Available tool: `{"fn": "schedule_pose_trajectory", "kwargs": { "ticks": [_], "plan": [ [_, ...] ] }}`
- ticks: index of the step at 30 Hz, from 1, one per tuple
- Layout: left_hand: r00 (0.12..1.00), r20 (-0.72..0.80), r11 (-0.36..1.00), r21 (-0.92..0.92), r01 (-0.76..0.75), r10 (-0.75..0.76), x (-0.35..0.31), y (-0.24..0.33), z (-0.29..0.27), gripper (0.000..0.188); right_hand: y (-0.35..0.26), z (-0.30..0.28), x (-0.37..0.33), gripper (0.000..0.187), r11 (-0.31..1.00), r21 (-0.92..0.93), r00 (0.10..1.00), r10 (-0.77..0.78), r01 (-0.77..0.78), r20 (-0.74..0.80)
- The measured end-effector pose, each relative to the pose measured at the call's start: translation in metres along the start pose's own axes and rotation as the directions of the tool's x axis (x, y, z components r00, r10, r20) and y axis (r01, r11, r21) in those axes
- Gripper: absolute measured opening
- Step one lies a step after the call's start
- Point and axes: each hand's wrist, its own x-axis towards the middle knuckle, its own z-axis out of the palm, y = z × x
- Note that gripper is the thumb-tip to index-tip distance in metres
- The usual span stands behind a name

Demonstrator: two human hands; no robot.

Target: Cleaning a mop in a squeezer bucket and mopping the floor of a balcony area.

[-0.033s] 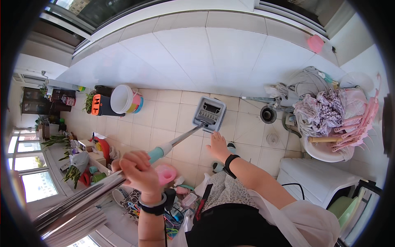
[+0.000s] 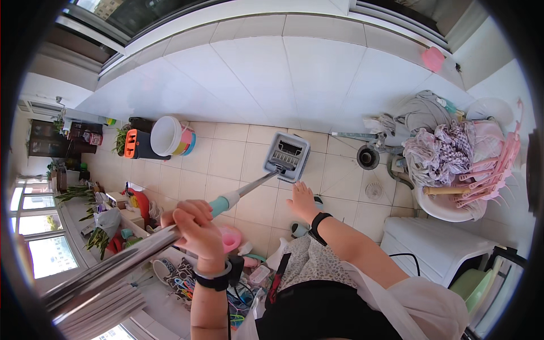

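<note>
My left hand is wrapped round the shiny metal pole of a mop, just behind its teal and white collar. The pole slants from the lower left to a small grey bucket on the tiled floor. Its lower end goes into the bucket's opening, by a dark slotted insert; the mop head cannot be made out. My right hand is held out just below the near side of the bucket, fingers spread, with nothing in it. Whether it touches the rim, I cannot tell.
A white bucket and a dark box with an orange top stand to the left. At right, a basin is heaped with laundry and pink hangers. A floor drain pipe lies nearby. A pink basin sits nearer me.
My left hand has shifted slightly up and to the right, closer to the teal collar. My right hand and the grey bucket look almost the same.
</note>
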Motion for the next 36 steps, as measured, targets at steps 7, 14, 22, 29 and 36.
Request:
{"fn": "schedule_pose_trajectory", "kwargs": {
  "ticks": [7, 14, 22, 29, 36],
  "plan": [
    [0.971, 0.2, 0.987, 0.112, 0.113, -0.134, -0.014, -0.08, -0.011, 0.019, 0.031, -0.003, 0.002, 0.063, 0.995, -0.074, 0.997, 0.068, -0.065, 0.035],
    [0.914, 0.29, 0.954, 0.182, 0.237, -0.282, -0.012, -0.071, -0.016, 0.022, 0.05, -0.015, 0.045, 0.063, 0.99, -0.141, 0.99, 0.041, -0.021, 0.138],
    [0.898, 0.335, 0.953, 0.199, 0.227, -0.284, 0.002, -0.034, 0.002, 0.035, 0.031, -0.013, 0.1, 0.076, 0.982, -0.18, 0.97, -0.016, 0.061, 0.241],
    [0.934, 0.329, 0.989, 0.099, 0.112, -0.138, 0.006, 0.014, 0.004, 0.037, 0.016, 0.003, 0.121, 0.092, 0.973, -0.181, 0.979, -0.114, 0.145, 0.171],
    [0.965, 0.26, 0.979, -0.181, 0.093, -0.043, 0.031, 0.144, -0.027, 0.054, -0.016, 0.01, 0.097, 0.076, 0.957, -0.101, 0.939, -0.288, 0.274, -0.187]
  ]
}}
